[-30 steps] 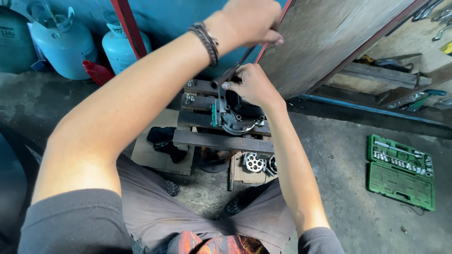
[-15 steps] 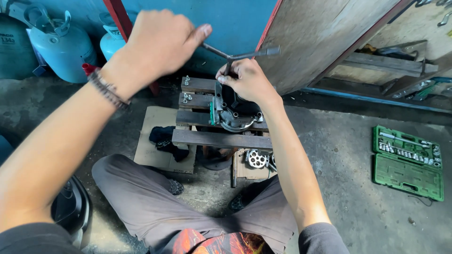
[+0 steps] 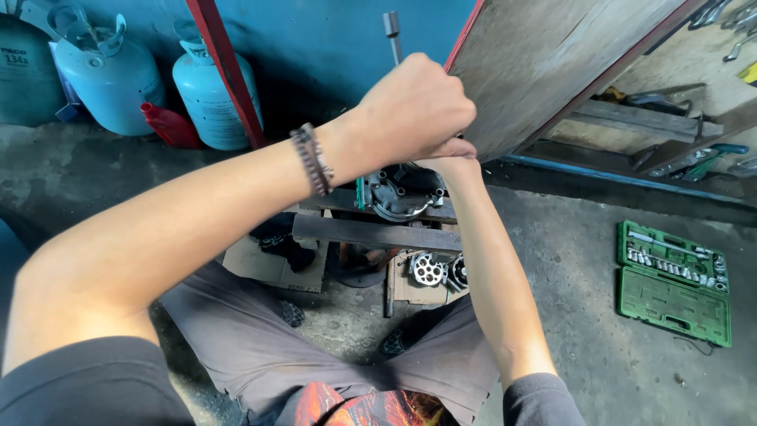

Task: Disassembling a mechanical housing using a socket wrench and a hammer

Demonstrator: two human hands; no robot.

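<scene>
— Holding what? 
— Left hand (image 3: pixel 414 106) is shut tight on the metal wrench (image 3: pixel 392 35). 
— And the right hand? 
— Hidden under it; can't tell. The wrench stands above the grey engine part (image 3: pixel 400 189).

At the upper left of the frame I see the pale blue gas cylinder (image 3: pixel 27 75) at the very edge carrying a label with dark print on its shoulder; only part of it shows. Two more pale blue cylinders (image 3: pixel 110 79) stand just right of it against the blue wall, their labels out of my sight. A flattened piece of brown cardboard (image 3: pixel 272 268) lies on the concrete floor near the middle, partly under a dark thing. At the right, an open green plastic tool case (image 3: pixel 674 280) rests on the floor. A small yellow tag (image 3: pixel 749 72) shows at the far right edge. No screens anywhere.
</scene>
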